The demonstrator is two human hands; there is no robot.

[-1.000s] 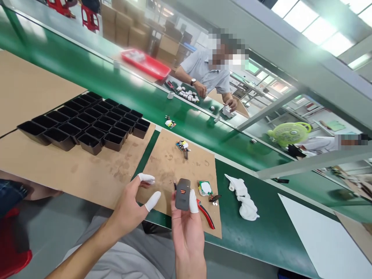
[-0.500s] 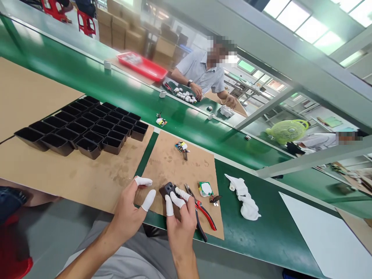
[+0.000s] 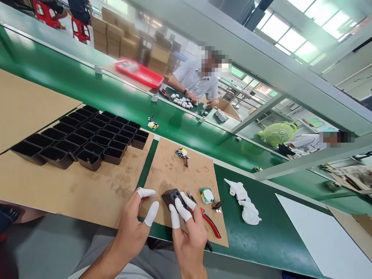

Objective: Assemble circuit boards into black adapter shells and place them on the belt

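My right hand (image 3: pixel 187 234) wears white finger cots and is closed on a small dark grey plastic housing (image 3: pixel 171 196), held low over the front edge of a cardboard mat (image 3: pixel 174 172). My left hand (image 3: pixel 136 224) hovers just left of it with fingers apart and nothing in them, cots on thumb and forefinger. Red-handled pliers (image 3: pixel 209 224) lie on the mat right beside my right hand. A small white and green circuit part (image 3: pixel 207 195) and a tiny black piece (image 3: pixel 217 205) sit a little farther right.
A black tray of empty cells (image 3: pixel 84 135) rests on cardboard at left. A circuit board (image 3: pixel 182 153) lies at the mat's far end, a white cloth (image 3: pixel 244 201) on the green belt at right. Across the belt, a person works near a red tray (image 3: pixel 139 72); a green fan (image 3: pixel 277 133) stands at right.
My right hand has lowered the housing from upright in front of me down to the mat and turned it over. My left hand has stayed close by, open.
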